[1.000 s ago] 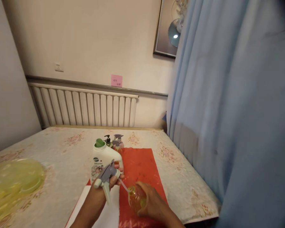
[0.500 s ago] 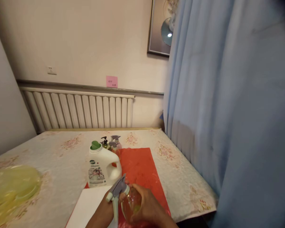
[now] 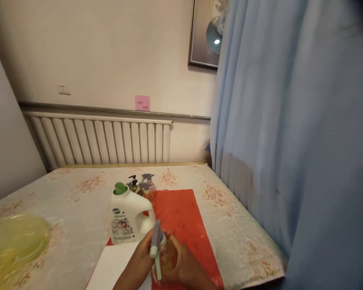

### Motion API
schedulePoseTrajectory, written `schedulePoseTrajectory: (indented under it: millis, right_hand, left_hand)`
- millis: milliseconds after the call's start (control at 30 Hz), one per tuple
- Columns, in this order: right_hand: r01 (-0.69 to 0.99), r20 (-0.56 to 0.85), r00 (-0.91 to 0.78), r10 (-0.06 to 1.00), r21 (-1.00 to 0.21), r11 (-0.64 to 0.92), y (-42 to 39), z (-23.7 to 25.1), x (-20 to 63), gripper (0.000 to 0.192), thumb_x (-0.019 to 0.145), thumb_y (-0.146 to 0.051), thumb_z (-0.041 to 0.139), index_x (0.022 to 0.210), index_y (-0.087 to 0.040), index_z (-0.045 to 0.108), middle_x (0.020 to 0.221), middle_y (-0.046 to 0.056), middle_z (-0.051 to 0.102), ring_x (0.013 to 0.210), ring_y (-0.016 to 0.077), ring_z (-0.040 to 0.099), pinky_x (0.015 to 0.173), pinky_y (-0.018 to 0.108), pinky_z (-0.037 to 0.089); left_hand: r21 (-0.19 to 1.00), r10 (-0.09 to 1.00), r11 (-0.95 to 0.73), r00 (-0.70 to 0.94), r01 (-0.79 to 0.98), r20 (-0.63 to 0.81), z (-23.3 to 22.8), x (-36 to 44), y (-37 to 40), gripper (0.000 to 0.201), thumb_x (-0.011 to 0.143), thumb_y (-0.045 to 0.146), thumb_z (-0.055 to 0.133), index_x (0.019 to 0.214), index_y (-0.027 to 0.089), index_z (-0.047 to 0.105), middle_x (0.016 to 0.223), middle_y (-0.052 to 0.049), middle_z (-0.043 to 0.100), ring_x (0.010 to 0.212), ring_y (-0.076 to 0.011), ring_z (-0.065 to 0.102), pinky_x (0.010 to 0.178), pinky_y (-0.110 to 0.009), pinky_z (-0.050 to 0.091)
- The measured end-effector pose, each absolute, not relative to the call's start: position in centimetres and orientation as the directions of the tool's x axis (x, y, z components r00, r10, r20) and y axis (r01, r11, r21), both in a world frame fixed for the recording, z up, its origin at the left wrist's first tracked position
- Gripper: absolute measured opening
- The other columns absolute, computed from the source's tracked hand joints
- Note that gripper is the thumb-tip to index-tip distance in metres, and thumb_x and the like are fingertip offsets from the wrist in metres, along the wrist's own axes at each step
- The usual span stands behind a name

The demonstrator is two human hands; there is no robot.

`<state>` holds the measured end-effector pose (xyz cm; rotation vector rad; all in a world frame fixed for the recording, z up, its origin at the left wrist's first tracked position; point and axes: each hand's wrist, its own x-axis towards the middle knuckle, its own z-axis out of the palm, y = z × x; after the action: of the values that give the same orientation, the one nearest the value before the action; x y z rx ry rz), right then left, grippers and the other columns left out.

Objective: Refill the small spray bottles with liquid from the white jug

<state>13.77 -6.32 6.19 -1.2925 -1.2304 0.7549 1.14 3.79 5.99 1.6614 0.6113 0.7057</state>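
A clear spray bottle (image 3: 168,257) with orange-tinted liquid is in front of me, tilted a little. Its grey trigger head (image 3: 156,237) has a pale green nozzle and lever, and the nozzle faces towards me. Wrapped round the bottle's body from the right is my right hand (image 3: 184,259). My left hand (image 3: 142,254) closes on the trigger head from the left, its fingers partly hidden behind it. Just beyond stands a white detergent jug (image 3: 130,217) with an open neck and a green piece in its mouth.
Behind the jug are a black pump bottle (image 3: 134,185) and more spray bottles (image 3: 148,189). A red sheet (image 3: 178,209) and a white board (image 3: 116,262) lie on the floral-covered table (image 3: 78,201). Yellow transparent plastic (image 3: 16,237) is at left, a blue curtain (image 3: 260,141) at right.
The trigger head has turned, so its nozzle swung from pointing left to facing me. My left hand has come up beside it, while my right hand keeps holding the bottle's body.
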Motion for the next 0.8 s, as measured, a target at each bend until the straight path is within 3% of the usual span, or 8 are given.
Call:
schedulePoseTrajectory:
  millis: [233, 433, 667, 733, 800]
  right_hand:
    - [0.215, 0.175, 0.264, 0.948, -0.969, 0.119, -3.6, 5.2, 14.7, 0.060, 0.071, -0.025, 0.071, 0.129, -0.020, 0.055, 0.123, 0.009, 0.068, 0.111, 0.0282, 0.066, 0.098, 0.041, 0.051]
    - [0.213, 0.127, 0.263, 0.956, -0.974, 0.070, -1.6, 1.4, 16.3, 0.092, 0.049, -0.012, 0.080, 0.135, -0.021, 0.050, 0.132, 0.009, 0.063, 0.120, 0.0317, 0.059, 0.101, 0.044, 0.048]
    - [0.189, 0.114, 0.293, 0.949, -0.980, 0.060, -0.2, 0.6, 17.5, 0.085, 0.049, -0.012, 0.082, 0.128, -0.023, 0.055, 0.122, 0.006, 0.068, 0.113, 0.0300, 0.063, 0.098, 0.042, 0.049]
    - [0.201, 0.156, 0.309, 0.938, -0.975, 0.096, 0.9, 0.4, 18.4, 0.082, 0.050, -0.015, 0.081, 0.127, -0.021, 0.055, 0.121, 0.007, 0.068, 0.112, 0.0292, 0.063, 0.098, 0.040, 0.049]
    - [0.234, 0.183, 0.348, 0.919, -0.967, 0.104, 2.3, -0.2, 19.6, 0.084, 0.048, -0.016, 0.081, 0.127, -0.020, 0.054, 0.124, 0.008, 0.066, 0.116, 0.0298, 0.061, 0.100, 0.040, 0.047]
  left_hand:
    - [0.986, 0.769, -0.165, 0.627, 0.007, 0.124, 4.8, 2.5, 6.2, 0.058, 0.066, 0.051, 0.076, 0.114, 0.021, 0.066, 0.116, -0.009, 0.072, 0.113, -0.0324, 0.063, 0.106, -0.048, 0.044]
    - [0.980, 0.756, -0.188, 0.628, -0.059, 0.182, 2.3, 3.1, 8.2, 0.067, 0.066, 0.045, 0.079, 0.126, 0.023, 0.060, 0.121, -0.009, 0.070, 0.116, -0.0312, 0.061, 0.109, -0.045, 0.041]
    - [0.990, 0.802, -0.136, 0.582, -0.042, 0.135, 0.0, 3.1, 9.0, 0.067, 0.071, 0.040, 0.072, 0.133, 0.021, 0.052, 0.128, -0.009, 0.066, 0.120, -0.0307, 0.060, 0.101, -0.040, 0.050]
    - [0.980, 0.841, -0.197, 0.516, 0.014, 0.162, -2.2, 2.4, 9.7, 0.060, 0.073, 0.041, 0.069, 0.127, 0.018, 0.055, 0.131, -0.011, 0.065, 0.121, -0.0300, 0.060, 0.103, -0.041, 0.049]
    - [0.939, 0.883, -0.291, 0.429, 0.182, 0.191, -5.4, 1.2, 10.5, 0.051, 0.078, 0.044, 0.062, 0.121, 0.018, 0.059, 0.123, -0.012, 0.069, 0.114, -0.0290, 0.065, 0.099, -0.043, 0.052]
